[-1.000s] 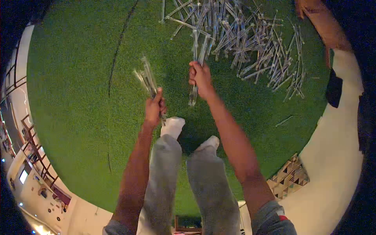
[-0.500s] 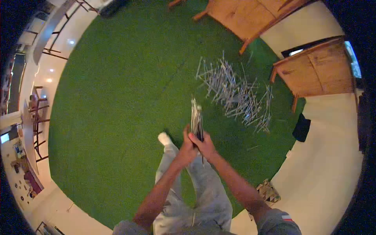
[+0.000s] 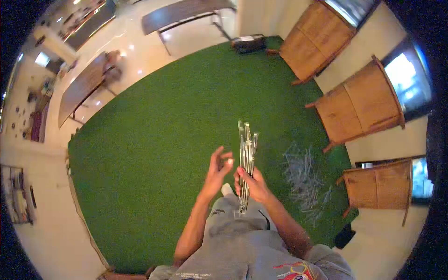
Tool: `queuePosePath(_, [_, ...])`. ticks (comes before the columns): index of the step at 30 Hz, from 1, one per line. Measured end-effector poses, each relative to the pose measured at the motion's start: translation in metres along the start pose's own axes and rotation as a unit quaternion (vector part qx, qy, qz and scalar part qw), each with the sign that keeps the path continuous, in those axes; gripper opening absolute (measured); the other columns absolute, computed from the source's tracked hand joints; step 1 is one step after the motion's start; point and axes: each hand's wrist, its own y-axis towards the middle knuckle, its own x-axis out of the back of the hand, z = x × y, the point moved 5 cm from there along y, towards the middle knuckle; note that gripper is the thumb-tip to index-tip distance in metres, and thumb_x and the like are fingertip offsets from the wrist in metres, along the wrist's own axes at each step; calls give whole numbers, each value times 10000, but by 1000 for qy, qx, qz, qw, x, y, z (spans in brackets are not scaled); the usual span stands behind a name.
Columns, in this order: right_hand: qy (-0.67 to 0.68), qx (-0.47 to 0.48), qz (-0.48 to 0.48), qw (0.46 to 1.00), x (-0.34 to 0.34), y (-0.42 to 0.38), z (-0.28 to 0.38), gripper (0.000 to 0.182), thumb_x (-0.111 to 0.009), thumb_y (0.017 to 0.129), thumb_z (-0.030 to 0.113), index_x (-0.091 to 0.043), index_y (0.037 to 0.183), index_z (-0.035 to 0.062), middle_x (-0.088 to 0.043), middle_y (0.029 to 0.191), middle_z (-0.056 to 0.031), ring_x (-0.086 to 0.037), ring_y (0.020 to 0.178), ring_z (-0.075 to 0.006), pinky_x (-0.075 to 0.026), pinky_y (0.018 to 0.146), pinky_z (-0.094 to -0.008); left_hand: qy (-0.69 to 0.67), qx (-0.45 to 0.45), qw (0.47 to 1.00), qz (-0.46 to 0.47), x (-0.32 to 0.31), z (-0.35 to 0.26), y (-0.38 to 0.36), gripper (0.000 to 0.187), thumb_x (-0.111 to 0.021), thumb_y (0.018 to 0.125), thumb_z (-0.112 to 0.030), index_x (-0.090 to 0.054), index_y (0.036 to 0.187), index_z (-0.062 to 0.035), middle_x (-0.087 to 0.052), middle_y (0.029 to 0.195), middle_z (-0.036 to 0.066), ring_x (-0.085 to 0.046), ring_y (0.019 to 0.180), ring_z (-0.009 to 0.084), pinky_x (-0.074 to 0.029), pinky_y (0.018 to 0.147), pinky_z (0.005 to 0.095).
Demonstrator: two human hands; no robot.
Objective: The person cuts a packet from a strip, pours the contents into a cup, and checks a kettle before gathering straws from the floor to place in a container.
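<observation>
A bundle of thin, shiny silver rods [image 3: 247, 154] stands nearly upright in front of my body. My right hand [image 3: 252, 183] is closed around its lower part, thumb across the front. To the left of the bundle, my left hand [image 3: 218, 171] is raised with its fingers apart, touching nothing. A loose pile of similar thin silver rods [image 3: 305, 179] lies on the green carpet [image 3: 186, 107] to the right. The exact kind of rod is too small to make out.
Wooden tables [image 3: 357, 107] tipped on their sides line the right wall. A dark case [image 3: 248, 44] sits at the carpet's far edge. Long folding-leg tables [image 3: 186, 14] stand beyond it on the pale floor, and a dark object [image 3: 344, 235] lies at lower right.
Both hands were on the bundle; my left hand has come off to the left and opened. My view has turned, so the pile appears lower and farther right.
</observation>
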Motion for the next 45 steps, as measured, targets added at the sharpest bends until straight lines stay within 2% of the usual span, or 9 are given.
queuePosePath(8, [-69,-102,252,960,-85,93,-6,182,-544,1027,228,-461,1083,76,-548,743,-34,-574,570,-156,-509,486,-293,-143,84,983,76,51,-64,35,608,-666,941,-335,-480,1375,49,-661,1170,221,-639,1101,304,-520,976,412])
queuePosePath(9, [-102,-132,244,955,-99,111,-6,185,-560,1019,222,-461,1083,80,-561,757,-41,-581,578,-159,-513,488,-300,-139,7,990,25,80,-50,50,453,-631,947,-374,-611,1185,11,-699,1078,202,-715,875,276,-623,601,353])
queuePosePath(13, [-127,-161,303,931,-57,117,11,210,-597,999,245,-503,1056,66,-613,805,-69,-616,615,-166,-527,519,-313,-103,42,987,-119,43,-64,37,387,-555,998,-356,-595,849,-1,-682,1074,255,-681,621,238,-498,328,263])
queuePosePath(19, [-226,-186,480,827,-61,169,24,232,-576,1015,258,-525,1132,64,-556,763,-12,-529,570,-93,-394,468,-227,-272,-126,895,-330,89,-82,66,307,-554,1010,-348,-496,825,-110,-445,629,-12,-551,610,139,-560,694,376])
queuePosePath(26, [-227,-343,533,739,-116,242,8,260,-589,1006,335,-526,1073,92,-455,717,65,-377,535,-40,-304,474,-208,-338,-228,807,-428,151,-96,78,346,-563,1015,-372,-445,821,-112,-355,621,-43,-347,509,72,-317,469,255])
queuePosePath(27, [-261,-280,601,702,-122,266,-8,284,-566,1017,293,-513,1188,72,-552,885,11,-523,692,-100,-459,633,-261,-328,-249,790,-454,162,-99,75,344,-576,1009,-369,-445,822,-112,-349,620,-44,-330,490,73,-303,449,253])
queuePosePath(32, [-291,117,597,739,-277,332,42,522,-524,1011,330,-427,1423,25,-469,1423,-138,-463,1305,-250,-358,1101,-416,-117,-196,819,-527,249,-129,56,357,-591,1004,-290,-463,729,-101,-418,591,-42,-370,484,64,-301,450,258])
queuePosePath(36, [-271,297,650,645,-424,327,89,642,-523,986,461,-426,1447,26,-454,1467,-184,-444,1351,-321,-316,1136,-470,153,-119,844,-501,321,-142,65,276,-633,966,-237,-537,784,-54,-464,630,-43,-437,581,90,-359,515,309])
queuePosePath(45, [-499,434,690,294,-583,374,-15,681,-587,924,496,-475,1421,43,-497,1453,-113,-434,1379,-291,-194,1206,-539,76,-249,801,-539,490,-172,58,301,-651,955,-235,-537,766,-30,-470,661,-43,-418,620,89,-353,531,313])
